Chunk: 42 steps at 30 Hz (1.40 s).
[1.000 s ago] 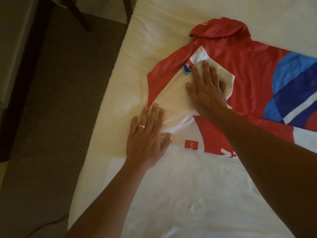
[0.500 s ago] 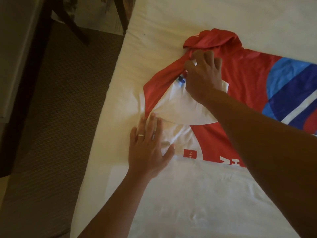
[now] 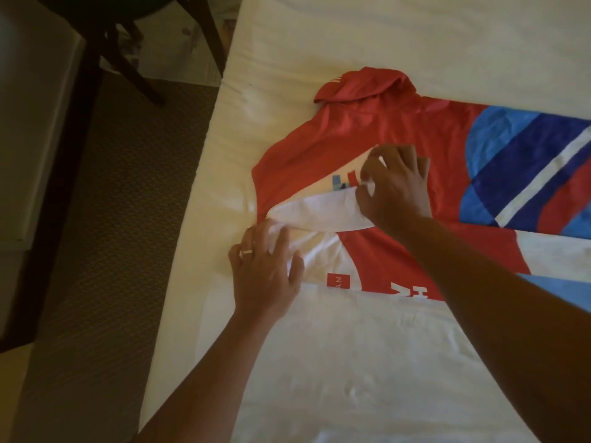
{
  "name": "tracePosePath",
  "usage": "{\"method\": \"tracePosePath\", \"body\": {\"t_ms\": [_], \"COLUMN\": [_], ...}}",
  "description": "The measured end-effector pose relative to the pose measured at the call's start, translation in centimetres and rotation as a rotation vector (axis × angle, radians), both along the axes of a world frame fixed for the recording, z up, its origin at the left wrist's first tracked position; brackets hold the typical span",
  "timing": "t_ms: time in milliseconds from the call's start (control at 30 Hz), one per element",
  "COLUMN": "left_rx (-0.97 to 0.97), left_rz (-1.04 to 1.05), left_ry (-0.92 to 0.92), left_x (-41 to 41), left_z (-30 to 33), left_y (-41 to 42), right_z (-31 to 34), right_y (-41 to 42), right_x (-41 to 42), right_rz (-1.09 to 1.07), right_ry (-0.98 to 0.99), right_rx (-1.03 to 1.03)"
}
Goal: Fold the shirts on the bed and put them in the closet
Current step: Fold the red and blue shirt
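Note:
A red shirt (image 3: 367, 135) with blue and white stripes lies spread on the white bed (image 3: 351, 43), its collar toward the top. The white sleeve (image 3: 319, 212) is lifted and partly folded back over the body. My right hand (image 3: 396, 190) pinches the sleeve's end and holds it above the red chest. My left hand (image 3: 265, 270), with a ring, presses flat on the shirt's shoulder at the fold, near the bed's left edge. The shirt's right part runs out of view.
A dark wooden chair (image 3: 128, 43) stands on the brown carpet (image 3: 112, 219) left of the bed. A pale piece of furniture (image 3: 32, 123) fills the far left. Papers lie on the floor by the chair legs.
My right hand went from pressing the sleeve flat to pinching its end and drawing it back toward me, so the sleeve peels over. My left hand stayed pressed on the shoulder.

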<state>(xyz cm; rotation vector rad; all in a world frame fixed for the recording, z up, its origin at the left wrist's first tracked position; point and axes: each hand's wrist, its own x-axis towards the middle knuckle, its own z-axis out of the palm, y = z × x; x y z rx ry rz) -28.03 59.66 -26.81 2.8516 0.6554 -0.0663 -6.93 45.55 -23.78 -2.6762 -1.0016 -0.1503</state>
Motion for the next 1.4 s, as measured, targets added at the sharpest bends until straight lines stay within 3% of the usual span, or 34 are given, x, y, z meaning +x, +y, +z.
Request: {"method": "tracePosePath", "body": {"t_ms": [300, 600, 733, 1033, 1200, 1400], "left_rx": [0.032, 0.208, 0.172, 0.078, 0.057, 0.092], "left_rz": [0.037, -0.342, -0.458, -0.34, -0.252, -0.19], "left_ry": [-0.157, -0.245, -0.253, -0.229, -0.21, 0.095], "left_x": [-0.6, -2.0, -2.6, -3.1, -1.1, 0.9], "left_z": [1.1, -0.3, -0.6, 0.7, 1.8, 0.6], "left_y": [0.0, 1.4, 2.4, 1.4, -1.8, -4.8], "right_z": [-1.3, -2.3, -2.2, -2.0, -1.7, -2.9], "right_y": [-10.4, -14.1, -14.6, -14.8, -12.5, -10.4], "right_x": [-8.9, -10.5, -10.8, -11.8, -10.4, -8.3], "right_rz": [-0.176, -0.045, 0.003, -0.014, -0.107, -0.085], "right_ry": [0.176, 0.248, 0.228, 0.321, 0.267, 0.417], "right_rx": [0.034, -0.021, -0.013, -0.004, 0.017, -0.322]}}
